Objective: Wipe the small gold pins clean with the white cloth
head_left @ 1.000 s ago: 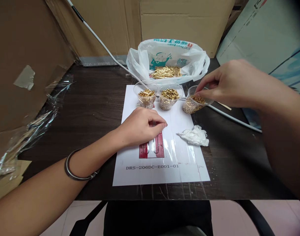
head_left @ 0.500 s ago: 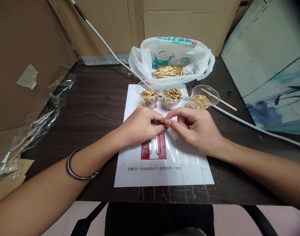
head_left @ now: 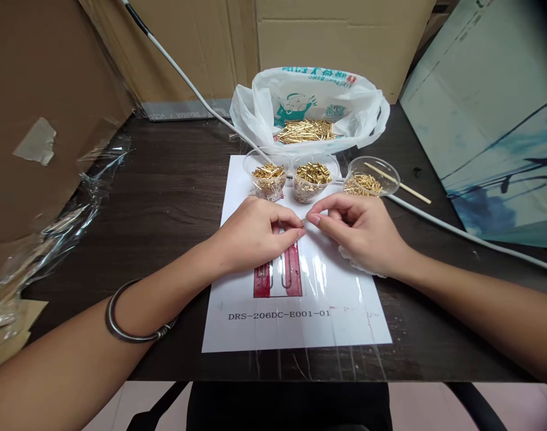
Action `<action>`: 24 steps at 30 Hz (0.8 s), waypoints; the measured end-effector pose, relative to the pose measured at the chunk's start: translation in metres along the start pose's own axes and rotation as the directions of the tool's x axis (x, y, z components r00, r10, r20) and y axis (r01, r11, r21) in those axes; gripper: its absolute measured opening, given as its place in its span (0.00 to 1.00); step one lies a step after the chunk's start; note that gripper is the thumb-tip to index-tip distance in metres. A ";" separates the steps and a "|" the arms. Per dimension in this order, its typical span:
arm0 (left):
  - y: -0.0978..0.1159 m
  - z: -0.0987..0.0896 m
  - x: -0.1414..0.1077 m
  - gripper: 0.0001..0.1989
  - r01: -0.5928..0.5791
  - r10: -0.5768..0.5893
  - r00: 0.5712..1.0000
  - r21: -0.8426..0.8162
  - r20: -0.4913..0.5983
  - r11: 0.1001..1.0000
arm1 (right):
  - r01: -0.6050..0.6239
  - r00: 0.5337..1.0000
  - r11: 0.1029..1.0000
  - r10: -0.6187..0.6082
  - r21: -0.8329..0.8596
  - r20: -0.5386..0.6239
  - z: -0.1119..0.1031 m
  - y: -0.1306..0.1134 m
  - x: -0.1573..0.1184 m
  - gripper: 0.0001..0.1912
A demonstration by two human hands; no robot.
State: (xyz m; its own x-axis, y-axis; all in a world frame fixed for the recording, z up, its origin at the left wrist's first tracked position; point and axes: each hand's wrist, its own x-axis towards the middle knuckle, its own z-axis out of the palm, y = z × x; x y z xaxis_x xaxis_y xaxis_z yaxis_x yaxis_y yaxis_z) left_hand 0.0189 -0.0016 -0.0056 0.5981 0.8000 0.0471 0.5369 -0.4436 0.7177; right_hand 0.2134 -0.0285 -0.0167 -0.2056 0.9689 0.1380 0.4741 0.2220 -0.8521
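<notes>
My left hand (head_left: 260, 230) and my right hand (head_left: 361, 230) are pinched, fingertips close together above a printed white sheet (head_left: 300, 326). Between them shows a thin gold pin (head_left: 304, 220), its right end in my right fingertips and its left end at my left fingertips. Anything else inside the left pinch is too small to make out. Beyond my hands stand three clear cups of small gold parts: a left cup (head_left: 269, 185), a middle cup (head_left: 310, 187) and a right cup (head_left: 370, 179). A white plastic bag (head_left: 255, 114) behind them holds longer gold pins (head_left: 307, 130).
A wooden stick (head_left: 415, 193) leans in the right cup. A white cable (head_left: 471, 232) crosses the dark table (head_left: 166, 179) behind my hands. Cardboard (head_left: 345, 54) stands at the back and left, with a pale printed panel (head_left: 493, 137) at the right.
My fingertips have drawn slightly apart, so the thin pin shows between them. Something whitish and clear now shows beneath my right palm. The view has shifted slightly.
</notes>
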 end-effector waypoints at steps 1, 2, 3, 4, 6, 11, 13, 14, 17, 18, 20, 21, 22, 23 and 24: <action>0.000 0.000 0.000 0.08 -0.002 0.002 1.000 0.003 -0.003 1.000 | 0.006 1.000 1.000 -0.006 0.008 -0.010 0.000 0.000 0.000 0.09; 0.000 0.000 0.000 0.07 -0.007 0.007 1.000 0.004 -0.006 1.000 | 0.011 1.000 1.000 -0.011 0.013 -0.017 0.001 0.000 0.000 0.08; 0.000 0.001 0.000 0.07 -0.013 0.013 1.000 0.007 -0.010 1.000 | 0.016 1.000 1.000 -0.016 0.014 -0.022 0.001 0.000 0.000 0.08; 0.000 0.001 0.001 0.07 -0.019 0.020 1.000 0.009 -0.014 1.000 | 0.018 1.000 1.000 -0.018 0.011 -0.022 0.001 0.000 0.000 0.08; -0.001 0.002 0.001 0.07 -0.029 0.030 0.999 0.008 -0.017 1.000 | 0.022 1.000 1.000 -0.022 -0.006 -0.019 0.001 -0.001 0.000 0.08; -0.002 0.002 0.002 0.09 -0.050 0.050 0.999 0.011 -0.002 0.999 | 0.057 0.998 0.995 -0.057 -0.078 0.005 0.001 0.000 -0.001 0.08; -0.002 0.002 0.002 0.09 -0.065 0.065 0.998 0.023 0.004 0.998 | 0.083 0.997 0.990 -0.082 -0.114 0.015 0.001 0.001 -0.002 0.08; -0.002 0.002 0.002 0.09 -0.080 0.079 0.997 0.034 0.006 0.996 | 0.099 0.995 0.986 -0.097 -0.135 0.020 0.001 0.000 -0.002 0.08; -0.002 0.003 0.002 0.08 -0.137 0.137 0.991 0.094 0.004 0.986 | 0.150 0.989 0.968 -0.144 -0.201 0.044 0.001 -0.002 -0.004 0.06; -0.002 0.004 0.002 0.08 -0.154 0.155 0.988 0.119 0.001 0.981 | 0.164 0.986 0.962 -0.157 -0.219 0.049 0.002 -0.003 -0.004 0.05; -0.002 0.004 0.001 0.08 -0.177 0.179 0.984 0.157 0.002 0.972 | 0.180 0.984 0.953 -0.172 -0.243 0.053 0.002 -0.005 -0.004 0.05; -0.002 0.005 0.001 0.09 -0.186 0.187 0.982 0.169 0.005 0.968 | 0.181 0.984 0.951 -0.173 -0.249 0.053 0.003 -0.006 -0.004 0.05; -0.002 0.005 0.001 0.09 -0.194 0.195 0.981 0.176 0.011 0.965 | 0.178 0.984 0.951 -0.169 -0.253 0.057 0.003 -0.007 -0.004 0.04; -0.002 0.005 0.001 0.09 -0.202 0.203 0.979 0.182 0.017 0.962 | 0.175 0.984 0.951 -0.164 -0.255 0.064 0.003 -0.007 -0.004 0.04; -0.002 0.005 0.000 0.09 -0.209 0.209 0.978 0.185 0.023 0.960 | 0.172 0.985 0.952 -0.158 -0.255 0.073 0.003 -0.007 -0.004 0.03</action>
State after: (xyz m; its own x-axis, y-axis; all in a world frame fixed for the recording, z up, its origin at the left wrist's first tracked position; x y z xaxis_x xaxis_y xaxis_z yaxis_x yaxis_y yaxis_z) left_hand 0.0212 -0.0025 -0.0105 0.7107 0.6802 0.1796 0.5002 -0.6681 0.5510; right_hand 0.2084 -0.0337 -0.0131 -0.3398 0.9109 0.2340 0.6338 0.4056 -0.6587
